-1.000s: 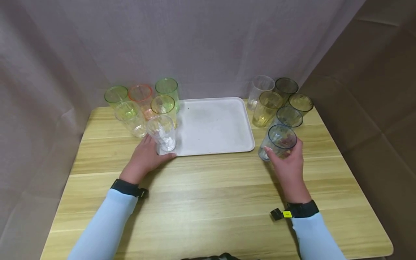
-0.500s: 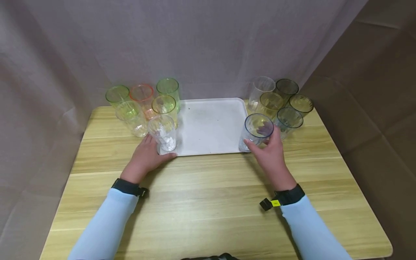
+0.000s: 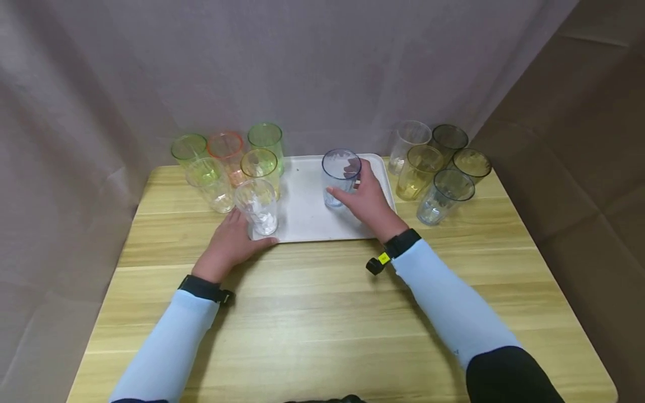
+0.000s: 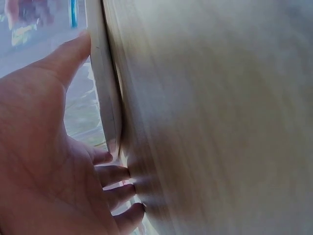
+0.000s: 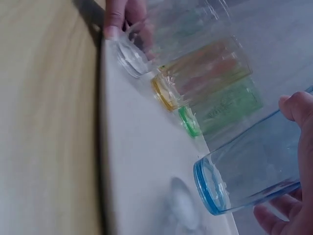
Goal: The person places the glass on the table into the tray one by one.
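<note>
My right hand (image 3: 370,198) grips a bluish clear tumbler (image 3: 339,187) upright over the white tray (image 3: 304,218). In the right wrist view the tumbler's blue base (image 5: 208,188) hangs just above the tray, its reflection below it. My left hand (image 3: 229,243) rests at the tray's front left corner, thumb along the front edge and other fingers spread toward the left side. The left wrist view shows its thumb (image 4: 73,51) against the tray rim. Close beside that hand, a clear tumbler (image 3: 259,210) stands on the tray's corner, with a yellow tumbler (image 3: 263,173) and a green tumbler (image 3: 269,143) behind it.
Left of the tray stand an orange-rimmed tumbler (image 3: 229,157), a green-rimmed tumbler (image 3: 188,150) and a clear tumbler (image 3: 214,190). Several more tumblers stand right of it, including an amber one (image 3: 415,179) and a grey-blue one (image 3: 438,204). A grey curtain (image 3: 322,78) hangs behind the table.
My right hand has carried the bluish tumbler left and back, from the right group to above the tray. My left hand stays at the tray corner.
</note>
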Motion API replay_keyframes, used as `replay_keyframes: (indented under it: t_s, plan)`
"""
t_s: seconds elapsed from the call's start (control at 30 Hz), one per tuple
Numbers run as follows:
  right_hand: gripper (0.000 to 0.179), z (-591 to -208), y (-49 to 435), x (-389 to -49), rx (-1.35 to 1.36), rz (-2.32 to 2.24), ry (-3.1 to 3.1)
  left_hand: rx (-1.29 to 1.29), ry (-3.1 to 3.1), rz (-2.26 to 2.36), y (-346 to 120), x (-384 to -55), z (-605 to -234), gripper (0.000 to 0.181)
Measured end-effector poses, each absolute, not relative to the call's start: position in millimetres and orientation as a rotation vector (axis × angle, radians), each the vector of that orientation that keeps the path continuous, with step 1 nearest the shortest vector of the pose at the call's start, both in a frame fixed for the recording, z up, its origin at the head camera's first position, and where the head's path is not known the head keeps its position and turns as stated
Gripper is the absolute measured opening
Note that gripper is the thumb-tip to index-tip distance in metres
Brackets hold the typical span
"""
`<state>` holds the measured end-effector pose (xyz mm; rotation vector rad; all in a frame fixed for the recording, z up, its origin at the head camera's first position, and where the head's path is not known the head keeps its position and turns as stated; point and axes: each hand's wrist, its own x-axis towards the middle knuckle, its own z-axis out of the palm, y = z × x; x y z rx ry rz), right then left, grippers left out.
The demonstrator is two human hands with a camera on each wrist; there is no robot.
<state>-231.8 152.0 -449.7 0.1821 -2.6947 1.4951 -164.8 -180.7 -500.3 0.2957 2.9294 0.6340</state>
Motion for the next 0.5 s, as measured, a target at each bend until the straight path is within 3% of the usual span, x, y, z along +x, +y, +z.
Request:
replay_keyframes:
  t_s: [0.5]
  plan:
    - [0.100, -443.4, 91.7, -306.4, 0.204, 1.589, -2.760, 0.277, 2.939, 0.613, -180.4, -165.3, -500.9, 0.129]
